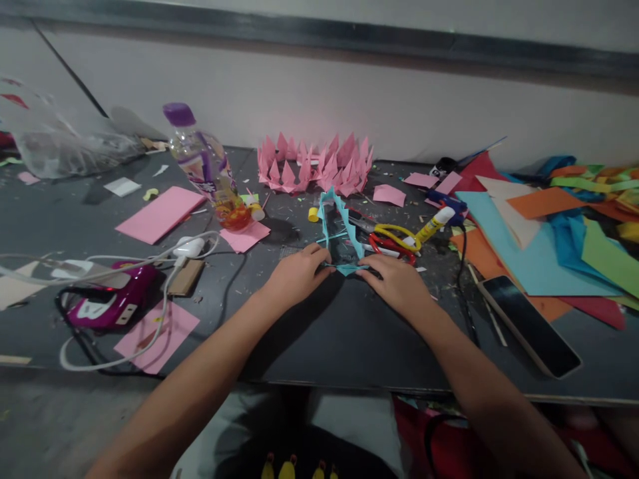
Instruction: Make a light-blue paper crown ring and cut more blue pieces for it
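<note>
Between my two hands is a blue folded-paper strip (351, 229) with pointed tips, bent into a narrow loop above the dark table. My left hand (303, 269) pinches the near left corner of the loop. The near right corner is pinched by my right hand (394, 276). Behind the loop stand pink paper crowns (314, 166) with similar points. Scissors with yellow and red handles (397, 241) lie just beyond my right hand. A glue stick with a yellow label (434, 225) rests near them, and a small yellow cap (313, 214) sits left of the loop.
A tilted-looking bottle with a purple cap (210, 166) stands left. A purple power socket (117, 299) with white cables lies at front left. Coloured paper sheets (524, 233) and a phone (529, 326) lie right. A blue glue gun (446, 199) trails a black cord. Paper scraps are scattered about.
</note>
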`<state>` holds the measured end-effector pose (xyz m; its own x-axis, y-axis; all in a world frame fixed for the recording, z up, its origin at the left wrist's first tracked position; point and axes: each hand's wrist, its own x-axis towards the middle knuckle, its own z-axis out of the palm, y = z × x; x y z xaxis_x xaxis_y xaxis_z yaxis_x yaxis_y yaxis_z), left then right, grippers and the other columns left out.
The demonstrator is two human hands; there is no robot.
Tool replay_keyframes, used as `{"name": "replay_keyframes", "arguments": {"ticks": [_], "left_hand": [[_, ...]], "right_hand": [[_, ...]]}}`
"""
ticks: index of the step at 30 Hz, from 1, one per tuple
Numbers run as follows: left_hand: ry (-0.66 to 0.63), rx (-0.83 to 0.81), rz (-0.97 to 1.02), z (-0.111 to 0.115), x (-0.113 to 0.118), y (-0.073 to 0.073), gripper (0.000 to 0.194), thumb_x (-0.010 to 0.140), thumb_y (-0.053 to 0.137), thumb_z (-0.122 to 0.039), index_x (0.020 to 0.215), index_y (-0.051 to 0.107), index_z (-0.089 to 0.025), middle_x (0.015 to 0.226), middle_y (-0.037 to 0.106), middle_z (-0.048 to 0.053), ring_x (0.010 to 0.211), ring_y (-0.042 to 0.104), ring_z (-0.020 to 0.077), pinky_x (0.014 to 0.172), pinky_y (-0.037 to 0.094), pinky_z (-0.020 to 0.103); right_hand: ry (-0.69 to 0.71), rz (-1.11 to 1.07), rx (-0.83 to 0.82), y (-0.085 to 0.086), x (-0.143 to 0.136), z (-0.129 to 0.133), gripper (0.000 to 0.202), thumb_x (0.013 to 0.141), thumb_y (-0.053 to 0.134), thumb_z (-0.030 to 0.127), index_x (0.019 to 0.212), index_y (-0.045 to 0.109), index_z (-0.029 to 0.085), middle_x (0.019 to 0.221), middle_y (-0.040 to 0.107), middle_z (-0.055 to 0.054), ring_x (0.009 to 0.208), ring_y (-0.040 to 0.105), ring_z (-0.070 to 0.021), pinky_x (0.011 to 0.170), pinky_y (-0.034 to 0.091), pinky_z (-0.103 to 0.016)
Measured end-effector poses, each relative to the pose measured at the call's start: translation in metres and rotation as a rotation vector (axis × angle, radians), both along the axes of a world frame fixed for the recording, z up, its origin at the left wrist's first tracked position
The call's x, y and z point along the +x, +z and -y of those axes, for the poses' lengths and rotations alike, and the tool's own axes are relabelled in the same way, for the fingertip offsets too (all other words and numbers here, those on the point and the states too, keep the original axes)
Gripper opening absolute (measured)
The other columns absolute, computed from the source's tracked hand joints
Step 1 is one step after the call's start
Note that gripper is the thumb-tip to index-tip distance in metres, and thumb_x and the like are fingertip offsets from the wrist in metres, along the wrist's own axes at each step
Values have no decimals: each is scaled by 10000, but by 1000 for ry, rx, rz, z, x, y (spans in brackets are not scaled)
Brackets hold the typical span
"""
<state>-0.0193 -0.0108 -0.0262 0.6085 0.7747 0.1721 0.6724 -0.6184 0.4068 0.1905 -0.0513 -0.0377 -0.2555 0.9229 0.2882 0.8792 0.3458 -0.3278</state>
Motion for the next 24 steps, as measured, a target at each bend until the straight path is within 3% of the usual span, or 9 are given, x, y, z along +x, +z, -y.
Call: {"name": "replay_keyframes", "arguments": {"ticks": [5,11,15,17,24], "left_hand": [[-25,-2,95,-1,1,2,89,853,524,-209,900,593,-181,891,650,52,792,622,188,688,474,294],[34,-61,402,2,4,-2,140,861,510,-223,960,595,-173,905,678,47,728,625,136,664,490,249],[79,-175,605,5,9,-3,199,764,649,-282,912,613,-153,891,669,44,725,617,125,563,484,189],[105,-169,632,5,11,-3,225,724,688,-281,902,636,-154,867,668,40,733,612,127,538,477,177],[126,-119,693,6,9,-5,160,790,610,-223,898,711,-162,812,730,39,655,636,117,618,505,212]], "right_hand": [[-100,-175,49,-1,-3,2,271,815,546,301,1061,632,229,969,715,-70,860,680,-245,748,523,-379],[-159,-397,121,4,-11,5,150,779,602,332,842,692,230,762,731,-22,720,692,-208,676,542,-319],[-164,-565,135,4,-15,5,146,766,608,319,811,687,205,813,737,-28,708,690,-185,690,549,-301],[-175,-602,138,4,-16,5,146,764,609,307,823,686,198,825,737,-31,721,690,-180,692,547,-292],[-180,-687,126,1,-21,6,195,736,646,297,895,721,212,824,745,-20,657,682,-162,651,559,-287]]}}
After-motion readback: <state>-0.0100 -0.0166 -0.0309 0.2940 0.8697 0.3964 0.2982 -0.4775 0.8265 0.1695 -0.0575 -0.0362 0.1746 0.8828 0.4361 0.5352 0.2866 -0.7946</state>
